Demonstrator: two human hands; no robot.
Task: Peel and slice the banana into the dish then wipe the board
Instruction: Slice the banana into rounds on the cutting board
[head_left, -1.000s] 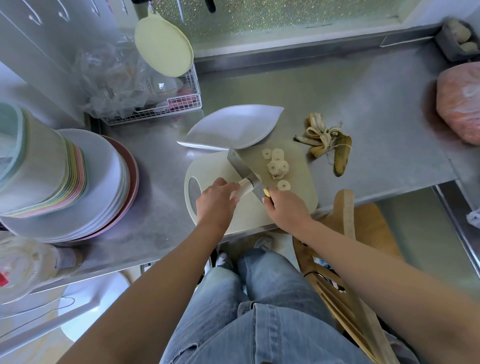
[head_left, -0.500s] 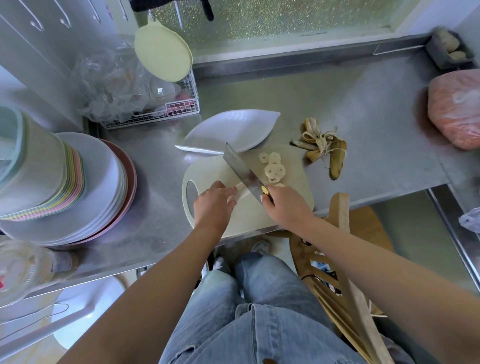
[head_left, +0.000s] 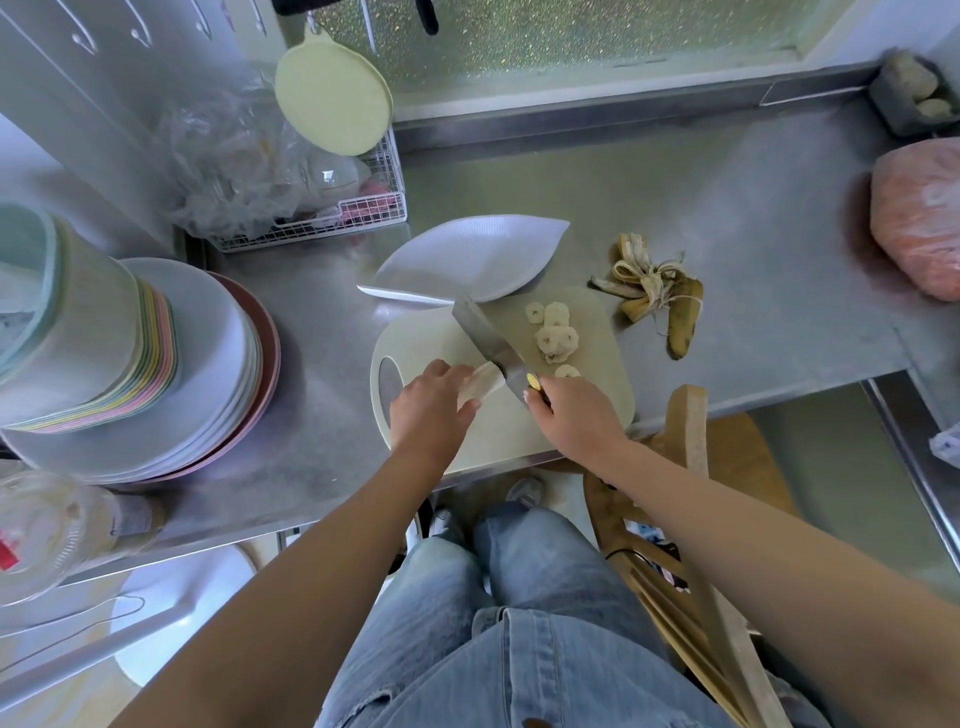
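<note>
Counter: brushed stainless steel counter (head_left: 727, 218), dull and scuffed, running left to right under the window.
Plates: a stack of round plates (head_left: 218, 374) at the left, white on top and reddish-brown at the bottom, with pastel-rimmed bowls (head_left: 104, 332) nested on them.
Writing: a clear plastic container (head_left: 47, 530) at the near left carries a red label, too blurred to read.
Cutting board: pale cream plastic cutting board (head_left: 509, 431) with rounded corners and an oval grip hole at its left end, lying at the counter's near edge.
Dish: white, leaf-shaped, ribbed dish (head_left: 467, 254) just behind the board. Its near rim meets the board's far edge and it holds no fruit.
Left hand: the left hand (head_left: 431, 410) has its fingers curled over the banana piece (head_left: 480, 387), pinning it to the board.
Right hand: the right hand (head_left: 576, 415) is clenched round the knife handle, which it mostly hides.
Knife: the broad steel blade of the knife (head_left: 483, 332) sits against the cut end of the piece, with its tip towards the dish.
Peel: a split, brown-spotted banana peel (head_left: 660, 296) lies on the bare steel right of the board.
Slices: pale round banana slices (head_left: 557, 338) lie on the board right of the blade, some overlapping.
Sticker: a small yellow sticker (head_left: 532, 381) at the blade's heel, its print illegible.
</note>
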